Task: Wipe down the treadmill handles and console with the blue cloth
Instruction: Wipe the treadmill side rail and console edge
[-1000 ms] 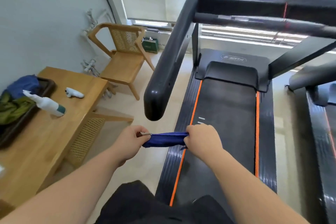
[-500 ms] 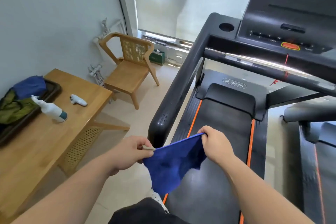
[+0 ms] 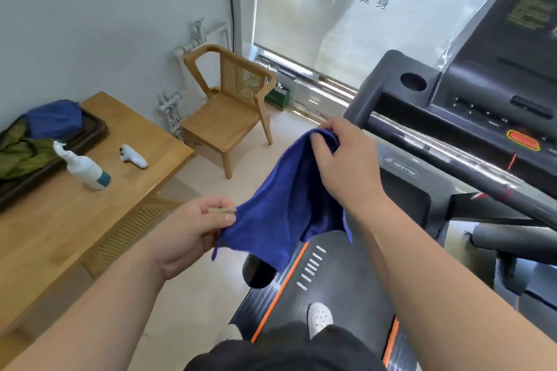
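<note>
In the head view, my left hand [image 3: 193,229] pinches a lower corner of the blue cloth [image 3: 283,214] between thumb and fingers. My right hand [image 3: 340,159] clutches its bunched top edge, held higher. The cloth hangs spread between them in front of the treadmill's left handle [image 3: 366,96], near the console [image 3: 482,90]. I cannot tell whether it touches the handle.

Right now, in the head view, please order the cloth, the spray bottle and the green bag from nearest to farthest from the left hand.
1. The cloth: pinched at its edge by the left hand.
2. The spray bottle: on the table, off to the left.
3. The green bag: far ahead, beyond the chair.
</note>
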